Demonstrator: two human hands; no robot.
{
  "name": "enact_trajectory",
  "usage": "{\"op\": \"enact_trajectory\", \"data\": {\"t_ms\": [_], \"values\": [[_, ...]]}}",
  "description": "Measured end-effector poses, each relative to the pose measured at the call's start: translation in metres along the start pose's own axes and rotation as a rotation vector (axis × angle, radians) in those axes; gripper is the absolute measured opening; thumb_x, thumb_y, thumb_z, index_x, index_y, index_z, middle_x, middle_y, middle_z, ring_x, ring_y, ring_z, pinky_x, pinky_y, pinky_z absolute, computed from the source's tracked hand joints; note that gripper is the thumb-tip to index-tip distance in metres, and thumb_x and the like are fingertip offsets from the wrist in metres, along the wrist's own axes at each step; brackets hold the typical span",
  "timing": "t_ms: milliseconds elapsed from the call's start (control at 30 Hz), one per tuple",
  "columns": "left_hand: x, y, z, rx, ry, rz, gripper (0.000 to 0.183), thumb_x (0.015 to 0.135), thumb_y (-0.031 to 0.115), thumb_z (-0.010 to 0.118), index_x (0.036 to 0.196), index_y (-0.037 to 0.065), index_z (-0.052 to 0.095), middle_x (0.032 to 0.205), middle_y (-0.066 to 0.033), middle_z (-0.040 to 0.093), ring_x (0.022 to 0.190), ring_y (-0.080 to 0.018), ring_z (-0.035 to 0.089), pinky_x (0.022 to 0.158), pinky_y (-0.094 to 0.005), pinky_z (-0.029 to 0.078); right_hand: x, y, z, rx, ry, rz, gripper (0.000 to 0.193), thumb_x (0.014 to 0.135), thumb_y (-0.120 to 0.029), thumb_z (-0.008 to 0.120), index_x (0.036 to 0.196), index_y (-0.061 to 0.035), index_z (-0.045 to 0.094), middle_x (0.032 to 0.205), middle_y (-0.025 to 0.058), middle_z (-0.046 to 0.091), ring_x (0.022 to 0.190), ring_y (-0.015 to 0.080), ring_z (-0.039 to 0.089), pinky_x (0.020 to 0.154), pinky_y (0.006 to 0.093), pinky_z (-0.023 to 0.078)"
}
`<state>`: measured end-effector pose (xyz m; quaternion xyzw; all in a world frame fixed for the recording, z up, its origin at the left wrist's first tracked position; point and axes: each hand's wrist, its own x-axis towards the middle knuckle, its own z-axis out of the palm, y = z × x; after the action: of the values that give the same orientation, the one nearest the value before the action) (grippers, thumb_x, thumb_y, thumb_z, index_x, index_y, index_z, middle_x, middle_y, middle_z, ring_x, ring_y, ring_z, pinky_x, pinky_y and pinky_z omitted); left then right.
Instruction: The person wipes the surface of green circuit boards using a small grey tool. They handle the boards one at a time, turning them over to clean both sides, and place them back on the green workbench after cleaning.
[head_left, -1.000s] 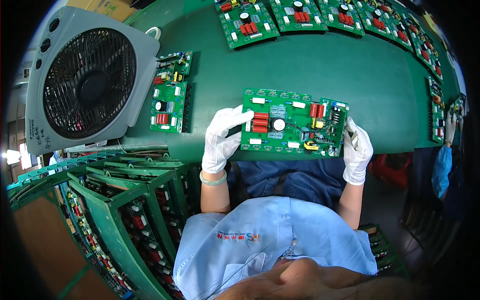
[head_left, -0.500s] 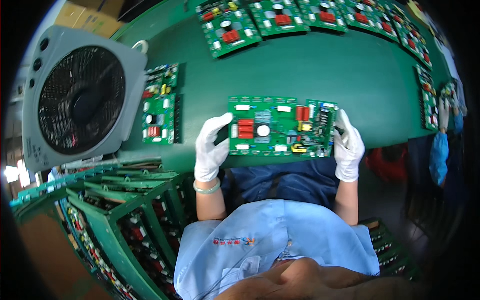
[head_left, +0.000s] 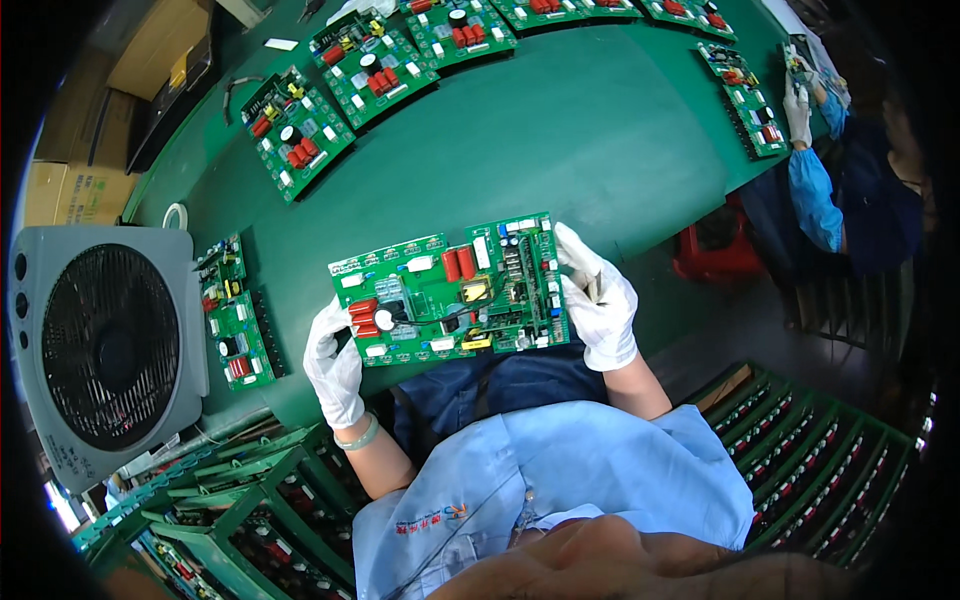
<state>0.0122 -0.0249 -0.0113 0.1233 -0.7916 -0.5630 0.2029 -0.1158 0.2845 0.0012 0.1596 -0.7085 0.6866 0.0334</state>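
Head view: left grip (head_left: 335,365) and right grip (head_left: 602,305) hold a circuit board (head_left: 435,285); lettering (head_left: 428,523) marks blue shirt (head_left: 620,460) and grey fan (head_left: 110,345).

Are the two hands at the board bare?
No, white gloves cover the left hand and the right hand, at opposite ends of the board.

The left hand (head_left: 335,362) and right hand (head_left: 600,305), gloved in white, hold a green board (head_left: 430,285) by opposite ends at the near edge of the bench (head_left: 600,130). Leftward stand a second board (head_left: 235,325) and a fan (head_left: 115,345); more boards (head_left: 375,75) line the far side.
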Motion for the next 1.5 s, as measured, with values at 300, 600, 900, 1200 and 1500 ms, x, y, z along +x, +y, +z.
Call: {"op": "enact_trajectory", "data": {"t_ms": [300,600,900,1200,1500], "values": [[0.000,0.001,-0.001,-0.206,-0.014,-0.038,0.025,0.079,0.001,0.071,0.103,-0.001,0.063,0.120,-0.0191,0.064,0.118,-0.0284,0.057,0.104,-0.0414,0.040,-0.011,-0.015,-0.005,-0.080,-0.041,0.070,0.063,0.075,0.013,0.066,0.136,0.0001,0.052,0.111,0.0093,0.070,0.053,0.0024,0.038,0.052,0.0178,0.037],[-0.008,0.003,-0.003,-0.195,-0.035,0.041,0.025,0.084,0.003,0.068,0.108,0.000,0.066,0.134,-0.0243,0.054,0.119,-0.0303,0.057,0.101,-0.0411,0.045,-0.018,-0.021,-0.010,-0.093,-0.066,-0.071,0.046,0.077,0.012,0.063,0.122,0.0025,0.062,0.113,0.0128,0.069,0.073,0.0123,0.062,0.067,0.0239,0.050],[-0.009,0.043,0.026,-0.196,0.001,0.239,0.042,0.096,0.036,0.058,0.108,-0.004,0.057,0.125,-0.0351,0.055,0.117,-0.0486,0.055,0.097,-0.0532,0.046,0.011,-0.033,-0.021,-0.140,-0.070,0.128,0.011,0.086,0.006,0.059,0.091,0.0016,0.068,0.095,0.0111,0.071,0.069,0.0103,0.058,0.062,0.0234,0.046],[0.013,0.033,0.059,-0.260,0.098,-0.008,0.040,0.094,0.033,0.064,0.111,-0.002,0.054,0.124,-0.0266,0.060,0.112,-0.0272,0.061,0.096,-0.0358,0.047,0.064,-0.003,-0.026,-0.313,-0.192,0.373,0.021,0.094,-0.011,0.060,0.111,0.0005,0.066,0.085,0.0017,0.072,0.052,-0.0002,0.043,0.048,0.0185,0.038],[0.025,0.031,0.064,-0.279,0.097,-0.076,0.036,0.086,0.020,0.075,0.106,0.001,0.051,0.130,-0.0281,0.056,0.105,-0.0192,0.062,0.094,-0.0328,0.048,0.066,-0.002,-0.035,-0.001,0.110,0.301,0.032,0.097,-0.011,0.054,0.126,0.0010,0.059,0.087,0.0085,0.072,0.045,-0.0001,0.038,0.042,0.0164,0.032]]}}
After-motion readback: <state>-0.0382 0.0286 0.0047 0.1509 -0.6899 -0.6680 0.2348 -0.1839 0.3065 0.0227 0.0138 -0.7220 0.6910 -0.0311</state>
